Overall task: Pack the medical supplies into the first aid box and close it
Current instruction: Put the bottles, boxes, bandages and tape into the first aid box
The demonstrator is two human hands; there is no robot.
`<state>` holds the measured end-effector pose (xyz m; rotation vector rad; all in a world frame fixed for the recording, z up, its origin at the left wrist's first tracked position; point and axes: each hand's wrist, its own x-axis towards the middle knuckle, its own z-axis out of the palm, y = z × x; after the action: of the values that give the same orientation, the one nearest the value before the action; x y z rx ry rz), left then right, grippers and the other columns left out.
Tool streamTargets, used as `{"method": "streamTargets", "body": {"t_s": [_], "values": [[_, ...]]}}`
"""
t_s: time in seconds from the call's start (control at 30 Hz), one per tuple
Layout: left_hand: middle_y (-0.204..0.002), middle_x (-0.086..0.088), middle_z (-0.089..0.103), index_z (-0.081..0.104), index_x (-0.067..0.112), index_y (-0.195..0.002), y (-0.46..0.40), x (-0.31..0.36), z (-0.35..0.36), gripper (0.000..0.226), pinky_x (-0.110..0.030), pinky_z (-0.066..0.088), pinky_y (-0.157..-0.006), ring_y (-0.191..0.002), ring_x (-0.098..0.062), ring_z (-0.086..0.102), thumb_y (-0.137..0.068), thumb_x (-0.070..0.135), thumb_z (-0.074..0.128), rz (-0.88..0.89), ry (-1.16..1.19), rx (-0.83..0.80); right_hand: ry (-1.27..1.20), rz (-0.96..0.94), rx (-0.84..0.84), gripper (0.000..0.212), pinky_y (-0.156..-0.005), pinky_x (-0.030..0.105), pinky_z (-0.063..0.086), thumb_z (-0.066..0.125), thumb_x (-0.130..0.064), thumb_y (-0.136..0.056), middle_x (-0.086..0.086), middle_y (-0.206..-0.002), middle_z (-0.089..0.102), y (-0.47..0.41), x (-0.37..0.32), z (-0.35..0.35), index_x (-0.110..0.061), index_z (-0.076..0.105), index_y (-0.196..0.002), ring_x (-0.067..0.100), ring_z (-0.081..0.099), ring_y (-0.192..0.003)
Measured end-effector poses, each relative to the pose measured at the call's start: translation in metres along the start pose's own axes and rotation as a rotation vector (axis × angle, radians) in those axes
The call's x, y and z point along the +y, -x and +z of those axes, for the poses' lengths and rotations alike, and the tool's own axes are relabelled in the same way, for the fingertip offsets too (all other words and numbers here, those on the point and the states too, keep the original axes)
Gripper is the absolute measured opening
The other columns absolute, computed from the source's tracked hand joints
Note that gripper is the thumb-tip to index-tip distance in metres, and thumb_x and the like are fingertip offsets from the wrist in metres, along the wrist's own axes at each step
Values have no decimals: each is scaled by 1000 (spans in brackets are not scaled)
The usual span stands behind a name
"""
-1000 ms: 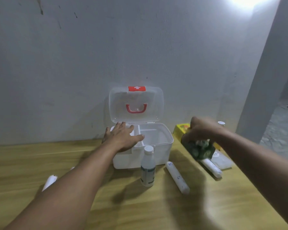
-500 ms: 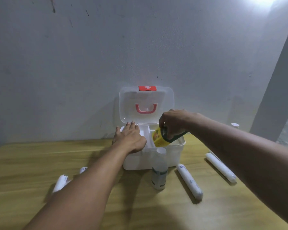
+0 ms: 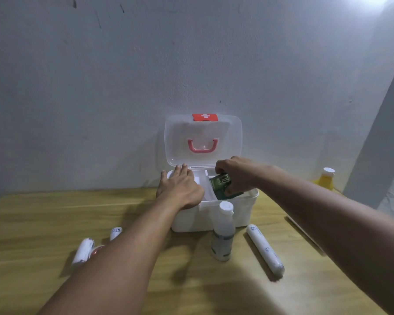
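Note:
A white first aid box (image 3: 243,212) stands at the back of the wooden table, its clear lid (image 3: 203,139) upright against the wall. My left hand (image 3: 180,189) lies flat on the box's left rim, fingers spread. My right hand (image 3: 237,173) grips a green packet (image 3: 221,183) and holds it inside the box's right compartment. In front of the box stands a white bottle (image 3: 223,233). A white bandage roll (image 3: 265,252) lies to its right. Two more rolls, one (image 3: 82,252) and a smaller one (image 3: 115,233), lie at the left, partly behind my forearm.
A yellow bottle with a white cap (image 3: 326,178) stands at the table's far right by a grey pillar (image 3: 378,144). A small red item (image 3: 97,250) peeks out beside my left forearm. The wall runs right behind the box.
My right hand carried the green packet from the right side of the table over the box and has lowered it into the right compartment. My left hand stayed on the box.

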<state>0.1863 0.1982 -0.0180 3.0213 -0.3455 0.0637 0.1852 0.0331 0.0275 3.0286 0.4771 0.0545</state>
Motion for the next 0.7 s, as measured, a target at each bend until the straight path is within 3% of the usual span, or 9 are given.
{"method": "streamTargets", "body": {"t_s": [0.1,0.27,0.37,0.43,0.57,0.7], "values": [[-163,-4,-7,2,12,-153,-1,0,1,67,-51,-2,-119,-150,-19,-6,-96,39,25,-3,-5,5,20,16,33,53,-50,21,33,84,-26,-67,8,-104,65,3,-2,1,-9,60,-112,19,50,-79],[-163,-4,-8,1,12,-153,-1,0,1,67,-52,-2,-120,-150,-19,-6,-96,38,25,-6,-13,-1,-22,26,62,35,-56,24,38,82,-17,-70,14,-98,68,-3,-5,15,-2,66,-97,23,53,-75],[-163,-4,-8,2,12,-153,-1,0,1,67,-51,-2,-119,-150,-19,-6,-96,38,24,-9,-20,-4,-82,38,50,27,-52,20,36,78,-13,-74,13,-97,70,-7,-5,24,-2,70,-97,24,55,-74],[-163,-4,-8,2,12,-153,0,0,0,67,-51,-2,-120,-150,-19,-6,-96,38,24,-7,-24,-8,-111,43,27,24,-59,21,42,76,-10,-75,13,-98,72,-10,-4,26,-4,72,-99,24,59,-77],[-163,-4,-8,1,12,-153,0,0,1,67,-51,-2,-120,-150,-19,-6,-96,37,24,1,-20,-9,-176,59,-15,28,-74,28,53,79,-12,-72,10,-100,73,-12,2,25,-8,75,-100,23,64,-82],[-163,-4,-8,2,12,-153,0,2,0,67,-53,-2,-120,-150,-19,-6,-95,36,25,-1,-19,-15,-296,81,44,40,-64,24,53,83,-15,-70,10,-103,72,3,9,13,-7,71,-107,15,64,-63]]}}
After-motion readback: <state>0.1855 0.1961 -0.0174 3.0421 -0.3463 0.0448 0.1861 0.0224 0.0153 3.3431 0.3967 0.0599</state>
